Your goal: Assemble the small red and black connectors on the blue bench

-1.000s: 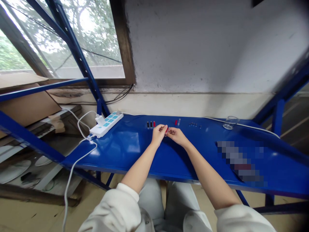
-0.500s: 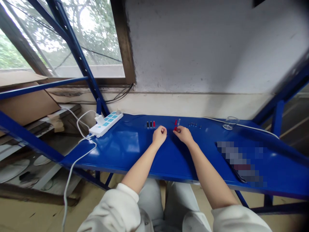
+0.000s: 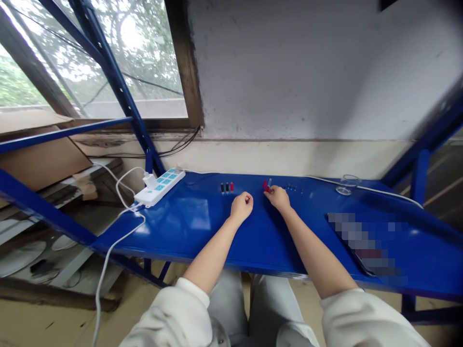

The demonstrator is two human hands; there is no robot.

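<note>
My right hand point(image 3: 278, 197) sits at the far edge of the blue metal table point(image 3: 188, 236), its fingertips pinched on a small red part point(image 3: 268, 189). Just behind it stand another red piece and a clear tube-like part point(image 3: 269, 182). My left hand point(image 3: 241, 206) rests on the table with its fingers curled, holding nothing I can see. Further left, a short row of small black and red parts point(image 3: 226, 187) stands near the back edge, apart from both hands.
Small dark parts point(image 3: 291, 187) lie right of my right hand, and a clear glass dish point(image 3: 347, 185) stands further right. A white power strip point(image 3: 159, 187) with a plugged-in adapter sits at the left end. A pixelated object point(image 3: 365, 243) lies at the right.
My hands have moved apart since the earliest frame. The right hand has shifted right to the red and clear parts, carrying the red piece from between my hands. The left hand has drawn slightly back.
</note>
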